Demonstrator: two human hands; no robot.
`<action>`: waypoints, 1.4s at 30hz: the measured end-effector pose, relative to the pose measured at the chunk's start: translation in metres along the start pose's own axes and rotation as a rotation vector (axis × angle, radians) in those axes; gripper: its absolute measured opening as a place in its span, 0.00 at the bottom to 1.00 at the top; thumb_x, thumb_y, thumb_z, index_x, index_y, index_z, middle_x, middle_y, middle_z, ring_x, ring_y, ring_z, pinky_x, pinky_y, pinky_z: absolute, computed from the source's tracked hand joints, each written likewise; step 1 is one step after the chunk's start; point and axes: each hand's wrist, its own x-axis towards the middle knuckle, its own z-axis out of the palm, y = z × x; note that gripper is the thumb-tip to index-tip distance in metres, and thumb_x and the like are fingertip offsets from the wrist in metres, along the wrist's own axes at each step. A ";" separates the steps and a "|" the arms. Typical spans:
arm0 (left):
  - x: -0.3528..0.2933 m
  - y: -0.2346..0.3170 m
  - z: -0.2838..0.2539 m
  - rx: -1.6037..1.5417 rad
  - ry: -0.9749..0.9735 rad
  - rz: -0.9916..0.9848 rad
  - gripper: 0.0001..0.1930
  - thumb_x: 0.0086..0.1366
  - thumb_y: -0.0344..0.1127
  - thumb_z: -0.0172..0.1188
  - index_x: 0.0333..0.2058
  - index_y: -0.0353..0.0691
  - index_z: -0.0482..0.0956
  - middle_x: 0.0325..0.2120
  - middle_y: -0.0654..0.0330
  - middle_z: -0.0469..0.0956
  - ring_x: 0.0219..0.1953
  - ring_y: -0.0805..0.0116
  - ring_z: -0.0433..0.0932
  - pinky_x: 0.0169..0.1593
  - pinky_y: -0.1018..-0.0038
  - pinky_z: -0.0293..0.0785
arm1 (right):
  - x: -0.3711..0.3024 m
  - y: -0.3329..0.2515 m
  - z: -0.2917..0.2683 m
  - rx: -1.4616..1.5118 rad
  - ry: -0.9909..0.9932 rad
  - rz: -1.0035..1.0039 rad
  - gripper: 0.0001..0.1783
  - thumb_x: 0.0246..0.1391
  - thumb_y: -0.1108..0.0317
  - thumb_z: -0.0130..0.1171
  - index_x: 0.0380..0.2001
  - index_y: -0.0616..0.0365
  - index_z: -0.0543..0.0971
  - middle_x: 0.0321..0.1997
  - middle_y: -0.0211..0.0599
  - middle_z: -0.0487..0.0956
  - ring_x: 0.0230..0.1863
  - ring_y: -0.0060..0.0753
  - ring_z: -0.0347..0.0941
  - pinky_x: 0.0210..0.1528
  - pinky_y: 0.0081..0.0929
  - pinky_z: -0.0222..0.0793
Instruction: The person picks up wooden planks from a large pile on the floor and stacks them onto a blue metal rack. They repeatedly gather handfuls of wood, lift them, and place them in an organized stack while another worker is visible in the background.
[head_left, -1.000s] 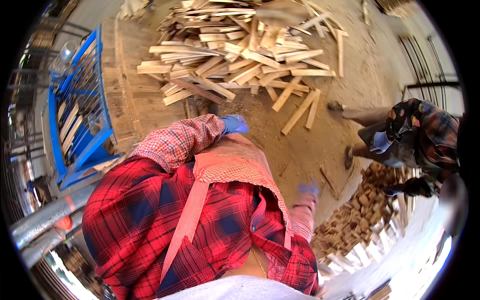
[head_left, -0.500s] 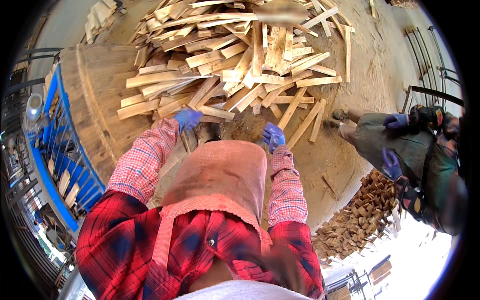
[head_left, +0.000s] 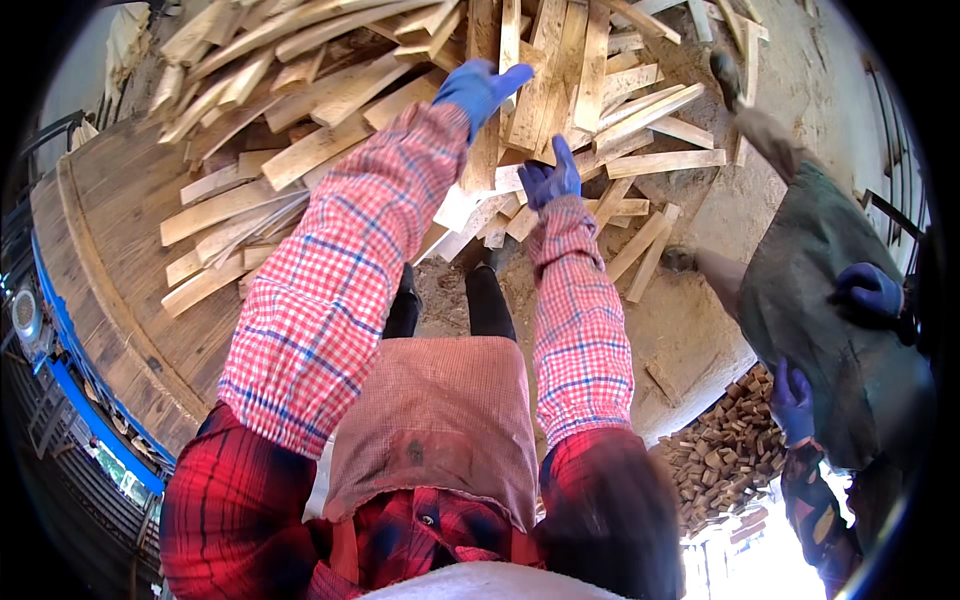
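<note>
Blue gloves cover both hands, which reach forward over a heap of pale wooden slats (head_left: 320,150). My left hand (head_left: 478,92) is over the middle of the heap, fingers stretched to the right beside an upright slat (head_left: 511,45); whether it touches the wood I cannot tell. Lower and to the right, my right hand (head_left: 552,182) is open, one finger pointing up and the palm facing the heap. Wide boards (head_left: 548,85) lean between and beyond the hands. Nothing shows in either hand.
A wooden board surface (head_left: 120,260) with a raised curved edge lies at the left, beside a blue metal frame (head_left: 85,400). On the right stands a co-worker in a dark apron (head_left: 810,300) and blue gloves. Short wood blocks (head_left: 725,445) are piled at the lower right.
Both hands have moved forward to the heap, the left one farther and to the right. My view has shifted, and the heap appears closer. The co-worker has stepped forward.
</note>
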 end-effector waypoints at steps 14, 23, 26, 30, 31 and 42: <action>-0.042 -0.033 0.000 0.404 0.197 0.109 0.41 0.49 0.53 0.64 0.53 0.27 0.62 0.45 0.42 0.72 0.44 0.50 0.75 0.50 0.62 0.69 | 0.037 -0.027 0.027 -0.210 -0.250 -0.097 0.27 0.38 0.66 0.70 0.43 0.56 0.72 0.39 0.38 0.77 0.37 0.40 0.75 0.33 0.34 0.77; -0.059 -0.090 0.001 -0.366 -0.223 -0.071 0.27 0.51 0.36 0.65 0.49 0.33 0.68 0.37 0.54 0.77 0.39 0.70 0.76 0.41 0.74 0.73 | -0.023 0.052 -0.023 -0.408 -0.219 -0.185 0.23 0.41 0.66 0.68 0.43 0.56 0.73 0.36 0.34 0.78 0.32 0.28 0.75 0.31 0.25 0.74; -0.075 -0.131 -0.016 0.097 -0.248 -0.036 0.38 0.47 0.48 0.68 0.53 0.33 0.65 0.44 0.48 0.74 0.44 0.62 0.75 0.48 0.70 0.70 | -0.042 0.082 -0.036 -0.325 -0.231 -0.032 0.21 0.43 0.64 0.67 0.42 0.54 0.74 0.35 0.31 0.78 0.31 0.26 0.74 0.32 0.23 0.74; -0.068 -0.107 -0.019 0.359 -0.303 -0.095 0.49 0.43 0.58 0.67 0.58 0.34 0.57 0.50 0.44 0.69 0.51 0.58 0.70 0.54 0.68 0.65 | -0.037 0.072 -0.035 -0.609 -0.087 0.109 0.21 0.43 0.63 0.67 0.41 0.56 0.75 0.37 0.32 0.78 0.34 0.29 0.74 0.40 0.24 0.72; -0.067 -0.103 -0.015 0.358 -0.315 -0.169 0.51 0.43 0.59 0.67 0.59 0.34 0.55 0.51 0.44 0.68 0.53 0.57 0.69 0.54 0.68 0.64 | -0.031 0.076 -0.041 -0.472 -0.275 0.025 0.21 0.43 0.65 0.67 0.42 0.59 0.74 0.38 0.33 0.78 0.36 0.30 0.74 0.40 0.27 0.72; -0.066 -0.148 0.025 -0.553 -0.392 -0.085 0.37 0.53 0.35 0.65 0.59 0.36 0.56 0.46 0.53 0.72 0.47 0.67 0.73 0.55 0.72 0.67 | 0.004 0.121 -0.061 -0.057 -0.345 -0.240 0.20 0.48 0.66 0.59 0.47 0.55 0.73 0.44 0.37 0.76 0.49 0.37 0.70 0.48 0.41 0.70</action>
